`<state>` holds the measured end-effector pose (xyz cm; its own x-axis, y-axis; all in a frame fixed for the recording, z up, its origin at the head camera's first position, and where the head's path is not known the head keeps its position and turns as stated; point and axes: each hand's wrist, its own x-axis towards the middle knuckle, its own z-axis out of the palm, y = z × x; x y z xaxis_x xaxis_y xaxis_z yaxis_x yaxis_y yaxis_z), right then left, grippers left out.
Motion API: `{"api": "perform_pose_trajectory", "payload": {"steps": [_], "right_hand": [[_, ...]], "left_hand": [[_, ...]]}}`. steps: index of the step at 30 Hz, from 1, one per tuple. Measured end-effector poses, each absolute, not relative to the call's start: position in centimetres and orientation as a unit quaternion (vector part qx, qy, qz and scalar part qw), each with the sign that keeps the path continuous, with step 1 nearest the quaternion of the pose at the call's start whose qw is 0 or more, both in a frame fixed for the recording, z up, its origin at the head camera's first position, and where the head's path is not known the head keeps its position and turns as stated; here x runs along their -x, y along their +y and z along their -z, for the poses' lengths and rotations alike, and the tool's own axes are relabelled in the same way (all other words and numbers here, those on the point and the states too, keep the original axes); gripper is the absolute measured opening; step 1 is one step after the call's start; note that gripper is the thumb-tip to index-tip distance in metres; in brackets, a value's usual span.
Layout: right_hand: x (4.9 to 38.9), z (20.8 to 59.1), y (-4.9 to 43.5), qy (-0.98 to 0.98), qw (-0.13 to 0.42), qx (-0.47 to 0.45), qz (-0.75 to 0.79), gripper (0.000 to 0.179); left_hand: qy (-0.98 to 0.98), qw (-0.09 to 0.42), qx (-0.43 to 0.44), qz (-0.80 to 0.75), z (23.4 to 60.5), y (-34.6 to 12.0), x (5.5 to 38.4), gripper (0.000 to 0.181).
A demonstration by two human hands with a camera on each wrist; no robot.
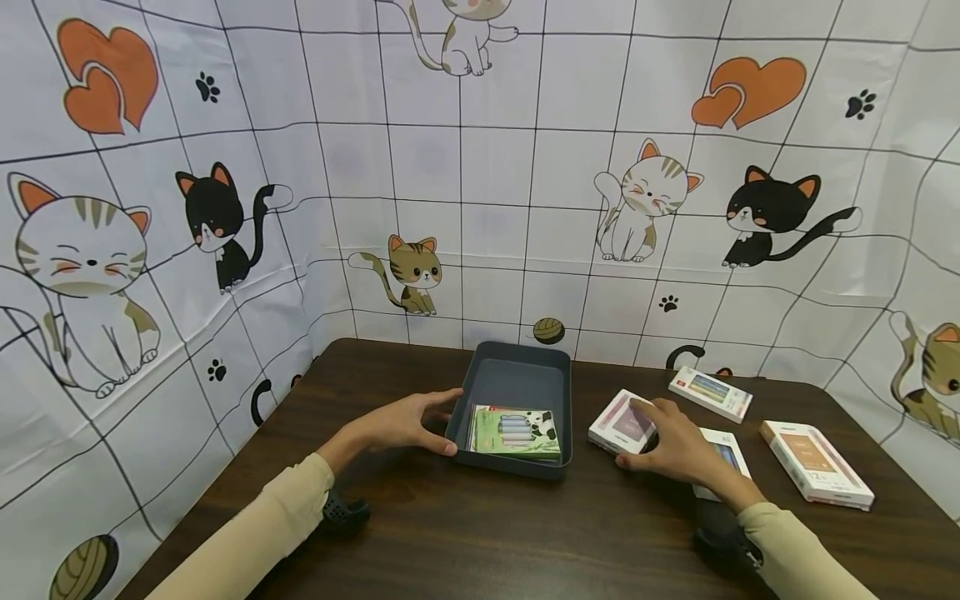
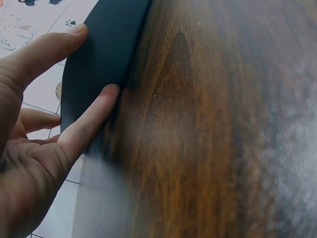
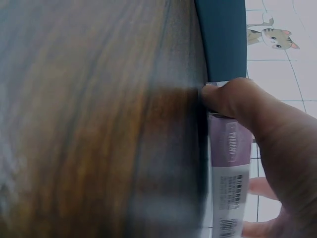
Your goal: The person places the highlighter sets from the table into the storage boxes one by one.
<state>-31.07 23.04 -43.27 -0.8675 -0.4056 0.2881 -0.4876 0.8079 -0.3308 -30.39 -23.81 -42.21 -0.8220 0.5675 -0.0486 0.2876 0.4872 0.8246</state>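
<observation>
A dark grey rectangular tray (image 1: 517, 381) stands on the table, with a green thin box (image 1: 516, 432) showing pens and a panda lying in its near half. My left hand (image 1: 405, 423) rests on the tray's left side, thumb and fingers extended along the wall in the left wrist view. Right of the tray, my right hand (image 1: 675, 443) holds a small pink and white box (image 1: 615, 421) between thumb and fingers. In the right wrist view, the thumb lies over one end of this box and fingertips show at its far side.
Beside and behind the right hand lie a white box with a blue-green picture (image 1: 710, 393), another white box (image 1: 727, 454) partly covered by the hand, and a white and orange box (image 1: 817, 463). A cat-print sheet (image 1: 495, 208) hangs behind the brown table (image 1: 525, 533).
</observation>
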Motion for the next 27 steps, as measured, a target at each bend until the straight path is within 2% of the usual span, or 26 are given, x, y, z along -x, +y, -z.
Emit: {"api": "perform_pose_trajectory", "payload": {"steps": [9,27], "right_hand": [[31.56,43.06,23.17,-0.924,0.143,-0.252,-0.251,0.098],[31.36,42.46,23.07,-0.924,0.143,-0.236,-0.264,0.099]], "left_hand": [[0.848,0.158,-0.254,-0.437,42.34,-23.82,30.50,0.107],[0.843,0.160,-0.257,-0.444,42.28,-23.80,30.34,0.107]]}}
